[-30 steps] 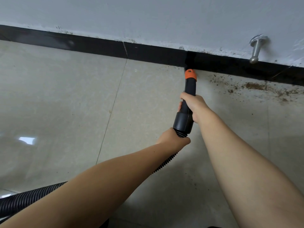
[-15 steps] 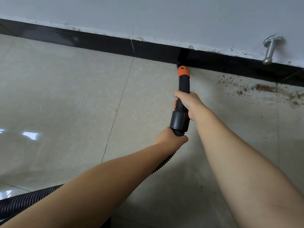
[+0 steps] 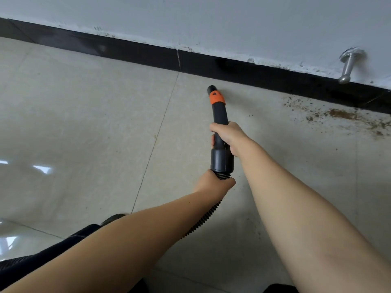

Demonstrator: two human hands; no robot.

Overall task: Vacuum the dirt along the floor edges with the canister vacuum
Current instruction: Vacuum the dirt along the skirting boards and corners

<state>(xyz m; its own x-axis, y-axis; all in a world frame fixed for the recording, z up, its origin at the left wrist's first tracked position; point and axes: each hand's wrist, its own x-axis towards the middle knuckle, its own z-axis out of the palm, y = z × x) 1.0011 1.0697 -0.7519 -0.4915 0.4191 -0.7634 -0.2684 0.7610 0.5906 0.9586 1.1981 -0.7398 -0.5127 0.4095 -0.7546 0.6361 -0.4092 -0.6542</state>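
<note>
- Vacuum nozzle (image 3: 219,115): black tube with an orange collar near its open tip; we see it pointing away from us toward the baseboard, its tip near the black strip but apart from it
- Right hand (image 3: 227,137): we hold the nozzle tube at its middle, fingers (image 3: 212,141) curled round the far side and thumb across the top, just above the wide black cuff
- Left hand (image 3: 213,183): we grip the ribbed hose right where it enters the cuff; the fingers wrap underneath and are mostly hidden from us
- Hose (image 3: 203,220): black, corrugated; it runs from the cuff down and to the left, passing under our left forearm
- Dirt (image 3: 342,114): brown crumbs and specks scattered on the floor along the baseboard, well to the right of the nozzle tip; a single dark speck lies between the two
- Floor (image 3: 84,123): pale glossy tiles with thin grout lines and bright reflections at the left
- Baseboard (image 3: 137,52): black strip running diagonally across the view at the foot of the wall
- Wall (image 3: 211,22): pale grey, with rough paint edges where it meets the baseboard
- Door stopper (image 3: 349,66): silver metal peg with a rounded end, fixed to the wall above the dirt
- Dark shapes at the lower left and bottom edge: we cannot tell what they are
</note>
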